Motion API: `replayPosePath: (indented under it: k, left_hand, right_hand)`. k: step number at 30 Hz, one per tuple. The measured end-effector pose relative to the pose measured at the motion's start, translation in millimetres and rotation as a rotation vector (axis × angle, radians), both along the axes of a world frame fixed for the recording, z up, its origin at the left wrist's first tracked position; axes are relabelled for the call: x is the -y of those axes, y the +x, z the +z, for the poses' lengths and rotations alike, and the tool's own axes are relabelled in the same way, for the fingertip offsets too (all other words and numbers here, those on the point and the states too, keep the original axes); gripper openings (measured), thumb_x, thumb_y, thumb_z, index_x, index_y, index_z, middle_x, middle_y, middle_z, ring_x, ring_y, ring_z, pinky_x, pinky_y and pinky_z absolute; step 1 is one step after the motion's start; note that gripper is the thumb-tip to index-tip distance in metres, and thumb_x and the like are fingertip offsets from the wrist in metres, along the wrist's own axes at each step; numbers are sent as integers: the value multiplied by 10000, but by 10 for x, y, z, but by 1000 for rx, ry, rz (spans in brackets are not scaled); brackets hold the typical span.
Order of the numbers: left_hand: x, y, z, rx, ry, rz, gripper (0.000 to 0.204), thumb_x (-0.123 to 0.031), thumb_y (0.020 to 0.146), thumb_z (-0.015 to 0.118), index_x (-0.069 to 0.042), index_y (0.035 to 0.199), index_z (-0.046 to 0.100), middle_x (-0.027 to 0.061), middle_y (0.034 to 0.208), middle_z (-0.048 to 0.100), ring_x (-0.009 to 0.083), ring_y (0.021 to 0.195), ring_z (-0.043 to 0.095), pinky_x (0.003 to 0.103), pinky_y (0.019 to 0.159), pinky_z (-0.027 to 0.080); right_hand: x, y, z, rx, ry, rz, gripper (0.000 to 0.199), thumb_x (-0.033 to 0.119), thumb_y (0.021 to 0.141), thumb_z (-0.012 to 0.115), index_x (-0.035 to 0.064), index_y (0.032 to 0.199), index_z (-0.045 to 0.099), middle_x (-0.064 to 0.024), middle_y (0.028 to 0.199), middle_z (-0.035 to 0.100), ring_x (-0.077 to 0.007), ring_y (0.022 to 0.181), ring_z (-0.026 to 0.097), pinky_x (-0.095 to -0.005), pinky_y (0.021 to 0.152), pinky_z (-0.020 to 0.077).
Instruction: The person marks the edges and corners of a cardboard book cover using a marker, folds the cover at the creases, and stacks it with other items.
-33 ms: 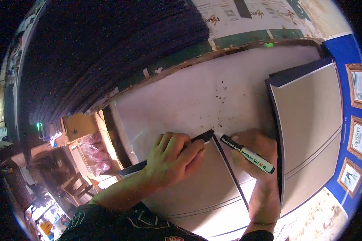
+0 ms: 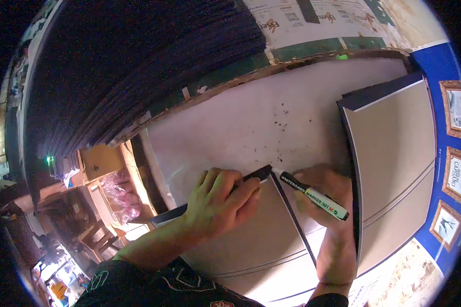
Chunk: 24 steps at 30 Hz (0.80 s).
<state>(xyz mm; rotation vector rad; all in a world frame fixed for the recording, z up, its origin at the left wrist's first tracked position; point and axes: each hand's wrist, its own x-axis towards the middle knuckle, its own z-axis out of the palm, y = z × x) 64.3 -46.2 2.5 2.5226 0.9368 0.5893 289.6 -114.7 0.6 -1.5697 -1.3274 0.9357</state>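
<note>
In front of me lies a grey-beige board [image 2: 241, 250] with black edging and a pair of dark lines across it. My left hand [image 2: 223, 197] is closed over the board's far edge, fingers bent around a black flap [image 2: 258, 175]. A whiteboard marker [image 2: 315, 197], white with a black collar, is held in my right hand [image 2: 325, 189]. Its pale tip end meets the black corner of the board, by the end of the flap. Part of the right fingers is hidden behind the marker.
A second beige board with black edges [image 2: 394, 163] lies to the right. Beyond my hands is a pale tabletop [image 2: 215, 123] with small dark crumbs. A tall dark stack of sheets [image 2: 138, 66] fills the far left. A blue panel with framed pictures [image 2: 448, 225] borders the right.
</note>
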Motion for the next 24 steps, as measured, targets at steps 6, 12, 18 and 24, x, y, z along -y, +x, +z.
replayPosePath:
  k: [6, 12, 18, 24]
  left_hand:
    - [10, -26, -54, 0, -2, -43, 324, -144, 734, 759, -96, 1035, 650, 106, 906, 532, 297, 767, 542, 418, 653, 446]
    - [8, -5, 53, -20, 44, 2, 215, -146, 757, 745, -120, 953, 660, 40, 839, 496, 222, 735, 539, 361, 640, 440]
    - [22, 35, -4, -1, 49, 1, 222, -157, 766, 738, -127, 969, 655, 46, 845, 500, 225, 736, 535, 374, 645, 439]
    - [26, -11, -5, -15, 52, 9, 216, -160, 774, 728, -126, 972, 650, 45, 852, 499, 225, 742, 536, 371, 643, 441]
  right_hand:
    - [10, -15, -70, -53, 12, -26, 191, 16, 765, 731, 16, 942, 660, -93, 857, 699, -109, 732, 642, -236, 641, 516]
    - [-36, -59, 39, 104, 59, 2, 244, 137, 743, 775, 78, 964, 689, -93, 837, 700, -220, 717, 690, -324, 667, 560]
    - [25, 22, -35, -101, 102, 20, 146, 38, 775, 713, 18, 905, 650, -119, 878, 703, -132, 720, 658, -252, 639, 524]
    - [-33, -8, -33, -30, 141, 80, 168, 56, 759, 759, 35, 905, 677, -86, 781, 666, -170, 661, 639, -284, 604, 514]
